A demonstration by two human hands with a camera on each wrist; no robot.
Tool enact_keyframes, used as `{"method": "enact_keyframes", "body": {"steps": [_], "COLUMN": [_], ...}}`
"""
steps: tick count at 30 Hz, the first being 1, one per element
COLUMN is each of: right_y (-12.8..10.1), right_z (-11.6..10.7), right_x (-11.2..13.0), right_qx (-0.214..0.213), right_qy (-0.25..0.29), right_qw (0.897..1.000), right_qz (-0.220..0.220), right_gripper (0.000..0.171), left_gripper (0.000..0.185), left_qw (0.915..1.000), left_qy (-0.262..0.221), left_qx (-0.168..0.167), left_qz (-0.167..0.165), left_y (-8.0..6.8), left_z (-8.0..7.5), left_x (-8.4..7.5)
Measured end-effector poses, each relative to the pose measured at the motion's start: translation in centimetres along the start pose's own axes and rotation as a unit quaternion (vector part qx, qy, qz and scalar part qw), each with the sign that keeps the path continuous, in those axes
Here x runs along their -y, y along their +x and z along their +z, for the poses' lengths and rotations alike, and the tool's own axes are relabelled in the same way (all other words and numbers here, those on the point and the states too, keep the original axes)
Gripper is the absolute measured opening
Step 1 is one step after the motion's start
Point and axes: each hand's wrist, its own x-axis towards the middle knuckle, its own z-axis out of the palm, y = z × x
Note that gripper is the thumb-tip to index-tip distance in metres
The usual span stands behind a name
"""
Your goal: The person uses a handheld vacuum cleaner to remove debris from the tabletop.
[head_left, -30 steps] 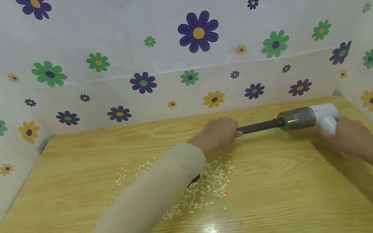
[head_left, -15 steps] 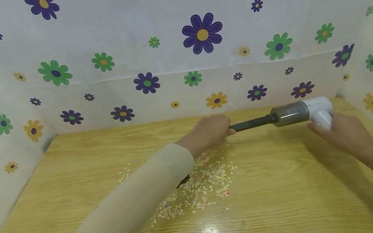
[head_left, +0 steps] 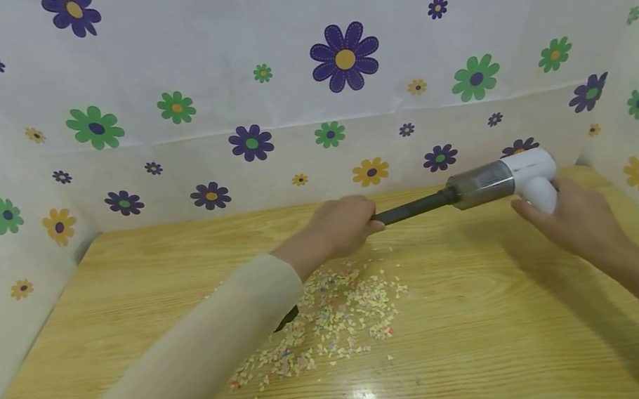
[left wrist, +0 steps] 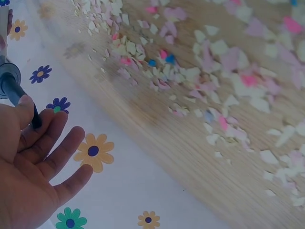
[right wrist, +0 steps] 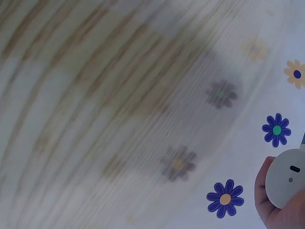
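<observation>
White-bodied handheld vacuum (head_left: 505, 181) raised clear of the worktop (head_left: 474, 315), at roughly 1 o'clock from the scrap pile, black nozzle (head_left: 411, 210) pointing toward 9 o'clock and tilted slightly down. Previously lower and further toward 3 o'clock, a second ago; now lifted and shifted left, closer to the debris. Judged as carried into working position, not yet applied to the scraps.

Right hand (head_left: 567, 220) wrapped round the white grip from below, fingers curled on it; same grip seen in part at the edge of the right wrist view (right wrist: 281, 191). Left hand (head_left: 340, 228) at the nozzle tip: thumb and forefinger pinching the black tube, remaining fingers (left wrist: 64, 152) extended and relaxed, as shown in the left wrist view.

Paper scraps (head_left: 328, 323), mostly pale with pink and blue flecks, scattered on the wood-grain surface at 6 o'clock from the left hand, untouched and unchanged in spread. Small dark object (head_left: 286, 318) partly hidden by the left sleeve (head_left: 197, 378); identity not discernible.

Flower-printed sheet (head_left: 300, 89) enclosing the worktop at 9, 12 and 3 o'clock.
</observation>
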Motion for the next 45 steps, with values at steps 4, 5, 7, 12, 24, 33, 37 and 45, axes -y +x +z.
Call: {"method": "enact_keyframes", "body": {"steps": [4,5,7,12,24,33,37,45], "right_y": [0.1,0.1,0.1,0.1,0.1,-0.3,-0.6,-1.5], "right_z": [0.3,0.3,0.5,0.8,1.0,2.3,2.7,3.7], "right_x": [0.4,0.5,0.7,1.4,3.3,4.9,6.3,8.8], "right_qx": [-0.009,-0.009,-0.009,-0.011,0.04,0.106,0.116,0.146], "right_qy": [0.021,0.029,0.05,0.112,0.163,0.173,0.184,0.233], "right_qw": [1.0,1.0,0.999,0.993,0.984,0.979,0.976,0.961], "right_qz": [-0.004,-0.005,-0.01,-0.033,-0.052,-0.026,-0.03,-0.025], "right_gripper": [0.076,0.076,0.074,0.067,0.068,0.07,0.081,0.102], "left_gripper": [0.028,0.027,0.025,0.023,0.022,0.022,0.024,0.022], "left_qw": [0.9996,0.9993,0.9984,0.9974,0.9975,0.9953,0.9948,0.9961], "left_qy": [-0.028,-0.037,-0.056,-0.072,-0.068,-0.081,-0.088,-0.077], "left_qx": [-0.001,0.0,0.002,-0.002,0.014,0.047,0.048,0.042], "left_qz": [0.0,-0.001,-0.005,-0.005,0.013,0.025,0.013,0.008], "left_y": [-0.7,-0.9,-1.2,-2.0,-4.2,-6.1,-7.3,-10.0], "left_z": [-0.1,-0.1,-0.2,-0.2,-0.8,-0.6,-0.5,-0.7], "left_x": [0.5,0.6,0.9,1.8,3.4,5.1,6.1,7.5]}}
